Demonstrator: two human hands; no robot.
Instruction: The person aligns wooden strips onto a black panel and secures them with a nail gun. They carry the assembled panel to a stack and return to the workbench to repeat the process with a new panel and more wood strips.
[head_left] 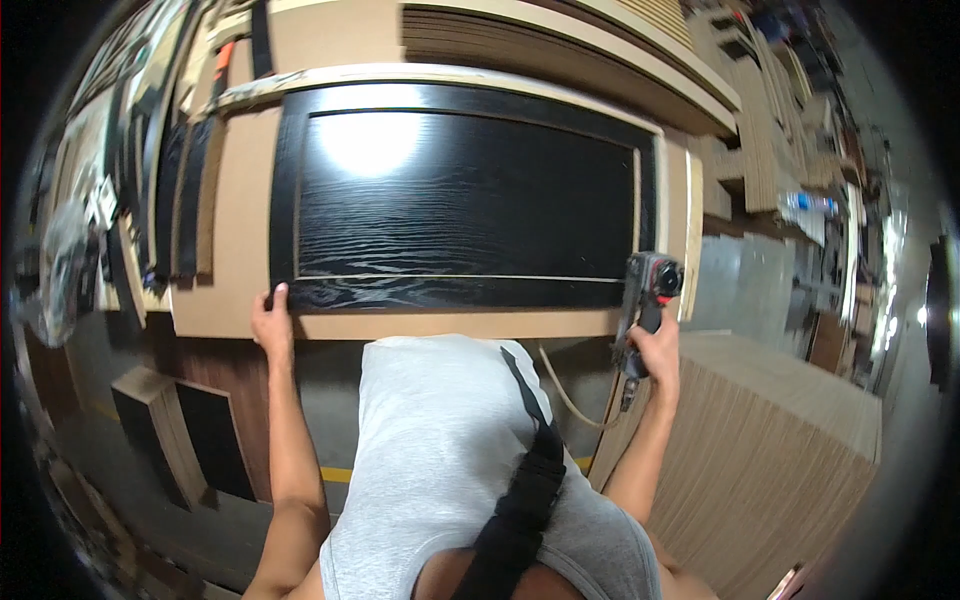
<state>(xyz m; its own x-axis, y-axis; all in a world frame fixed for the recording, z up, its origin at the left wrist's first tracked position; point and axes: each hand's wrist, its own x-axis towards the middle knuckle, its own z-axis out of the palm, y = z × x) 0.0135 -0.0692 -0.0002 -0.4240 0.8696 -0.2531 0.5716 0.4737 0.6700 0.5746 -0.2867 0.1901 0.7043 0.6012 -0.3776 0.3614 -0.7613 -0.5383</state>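
A black wood-grain cabinet door (470, 190) with a recessed centre panel lies flat before me, a bright glare on its upper left. My left hand (271, 318) grips the door's near left corner, thumb on top and the other fingers partly hidden. In my right hand (658, 345) is a dark nail gun (650, 290), held by its handle over the door's near right corner. A pale air hose (565, 395) hangs below the tool and curves toward its handle end. The nail gun's nose is hard to make out.
The door rests on a tan board (235, 210) worktop. Behind it are stacked long boards (560, 50); black strips (195, 200) lie at the left. A tall stack of panels (760, 430) stands at my right. Dark-faced boards (180, 430) stand on the floor at lower left.
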